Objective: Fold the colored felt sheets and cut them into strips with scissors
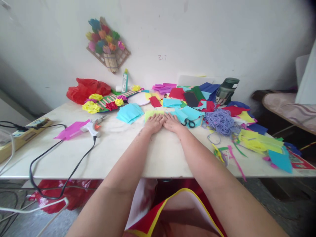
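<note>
A: Where's the yellow paper [148, 115]?
B: Middle of the frame, flat on the table [118, 154], partly under the left hand [154, 123].
A: Is either hand gripping it?
B: No. Both lie palm down, fingers stretched out, clenching nothing. The right hand [172, 123] rests by the paper's right edge; how much it covers I can't tell.
A: How would it handle?
B: I'd judge it very light, soft and thin, quick to crease or tear. Pinch it gently at the bare left edge.
A: Anything close by?
B: Scissors [190, 123] just right of centre, and blue paper [130, 113] to the left.
</note>
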A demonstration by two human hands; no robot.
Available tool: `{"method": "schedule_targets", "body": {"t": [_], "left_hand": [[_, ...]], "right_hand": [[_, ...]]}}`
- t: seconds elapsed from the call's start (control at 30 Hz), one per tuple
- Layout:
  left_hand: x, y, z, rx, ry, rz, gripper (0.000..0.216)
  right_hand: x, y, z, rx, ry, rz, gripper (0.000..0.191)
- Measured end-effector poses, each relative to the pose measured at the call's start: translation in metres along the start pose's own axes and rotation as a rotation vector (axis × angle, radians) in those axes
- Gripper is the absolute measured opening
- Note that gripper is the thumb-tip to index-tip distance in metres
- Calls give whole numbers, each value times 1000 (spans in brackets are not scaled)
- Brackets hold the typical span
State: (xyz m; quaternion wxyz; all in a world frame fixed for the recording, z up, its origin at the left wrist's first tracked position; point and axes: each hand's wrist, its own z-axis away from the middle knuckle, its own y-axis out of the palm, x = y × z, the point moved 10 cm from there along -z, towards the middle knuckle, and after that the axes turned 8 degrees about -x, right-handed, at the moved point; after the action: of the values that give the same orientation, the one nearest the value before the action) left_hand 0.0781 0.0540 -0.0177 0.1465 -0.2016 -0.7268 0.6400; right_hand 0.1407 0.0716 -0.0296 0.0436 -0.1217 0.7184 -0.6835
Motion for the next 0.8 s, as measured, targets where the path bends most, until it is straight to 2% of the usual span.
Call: {"method": "schedule_targets", "body": {"t": [0.2, 0.4, 0.67, 0.8], "left_hand": [[6, 2, -3, -27, -61, -6, 54], [7, 5, -5, -27, 6, -3, 51], [17, 4, -1, -52, -126, 36, 58], [18, 3, 0, -43, -122, 26, 57]], "right_hand": [[0, -2, 1, -15, -15, -13, 60], [0, -2, 0, -30, -18, -10, 57], [1, -2, 1, -12, -11, 8, 57], [-1, 0, -1, -8, -8, 12, 57]]}}
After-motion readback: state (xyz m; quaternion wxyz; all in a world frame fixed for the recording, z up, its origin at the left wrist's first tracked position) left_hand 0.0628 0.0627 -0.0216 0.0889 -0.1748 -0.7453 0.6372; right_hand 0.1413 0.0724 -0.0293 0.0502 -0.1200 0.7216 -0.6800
